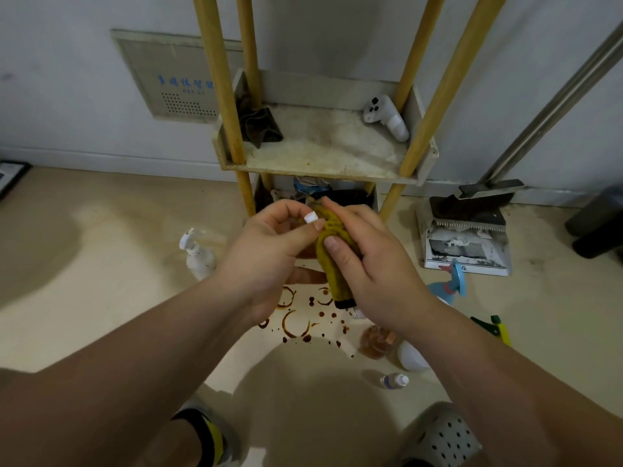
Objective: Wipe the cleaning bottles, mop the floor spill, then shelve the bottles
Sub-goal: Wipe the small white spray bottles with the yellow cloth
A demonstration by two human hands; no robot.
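My left hand (269, 244) grips a small bottle, of which only the white cap (310, 218) and a brownish lower part (305, 276) show. My right hand (367, 264) holds a mustard-yellow cloth (332, 264) wrapped against that bottle's side, thumb pressing on the cloth. Both hands are above a brown spill (303, 320) of rings and drops on the beige floor. Other bottles stand on the floor: a white pump bottle (197, 254) at left, a blue spray bottle (451, 286), a green-yellow sprayer (497, 328), an amber bottle (376, 342), a white bottle (411, 357) and a small clear bottle (394, 380) at right.
A shelf rack (323, 153) with yellow posts stands against the wall, holding a dark rag (259, 126) and a white controller (386, 117). A dustpan with broom (467, 244) and a dark bin (596, 220) sit at right. My feet are at the bottom edge.
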